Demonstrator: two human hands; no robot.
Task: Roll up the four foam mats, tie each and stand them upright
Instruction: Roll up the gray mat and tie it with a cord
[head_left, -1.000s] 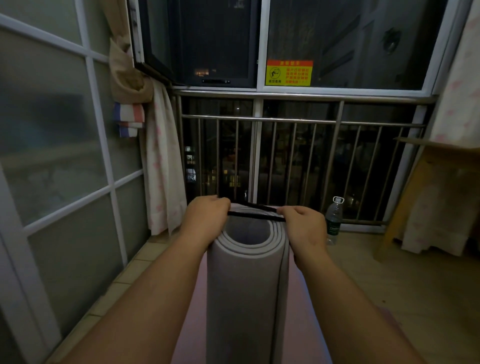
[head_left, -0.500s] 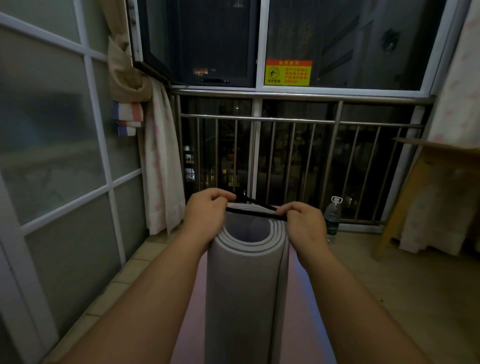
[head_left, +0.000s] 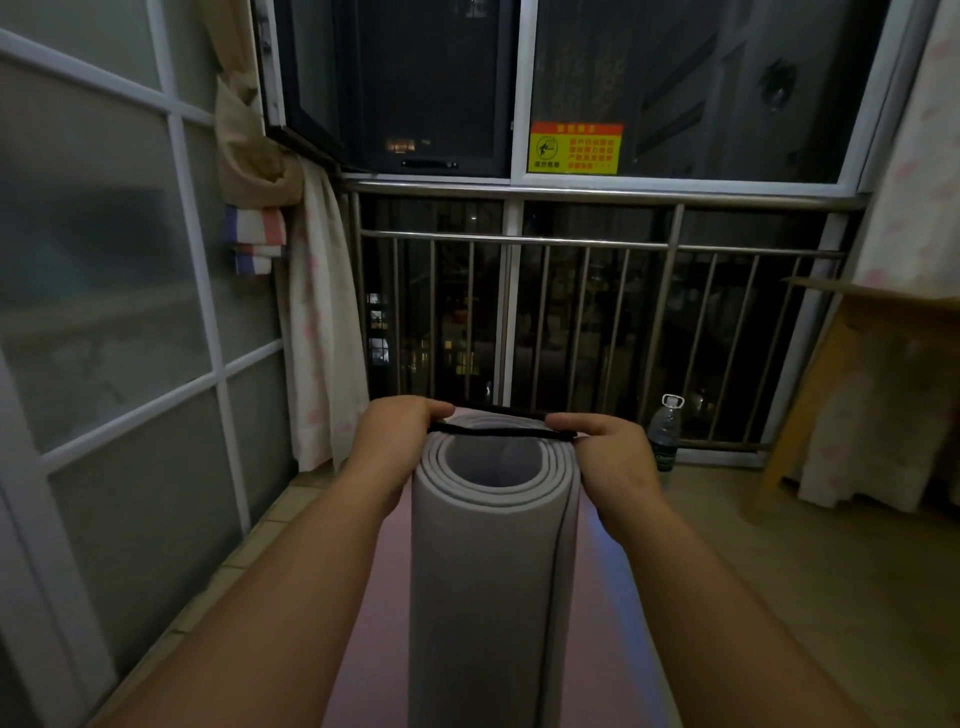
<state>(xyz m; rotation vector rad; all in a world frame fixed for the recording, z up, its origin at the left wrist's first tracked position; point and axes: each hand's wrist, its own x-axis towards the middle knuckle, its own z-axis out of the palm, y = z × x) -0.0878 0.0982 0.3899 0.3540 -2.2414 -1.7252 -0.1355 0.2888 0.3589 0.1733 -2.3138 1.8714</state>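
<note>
Both hands pinch a black band (head_left: 498, 430) and hold it stretched taut just above the open top end of the rolled grey mat (head_left: 493, 582). On the left of that end, the left hand (head_left: 397, 441) curls its fingers over one end of the band, knuckles up, forearm alongside the roll's left flank. The roll rises between the forearms, its spiral end facing the person and its long axis running down out of view, so its foot cannot be seen. On the right, the right hand (head_left: 613, 462) grips the band's other end and touches the roll's rim. Both hands sit level and equally near, so the band probably has to be drawn down along the roll. A pink mat (head_left: 363, 623) lies under the roll.
</note>
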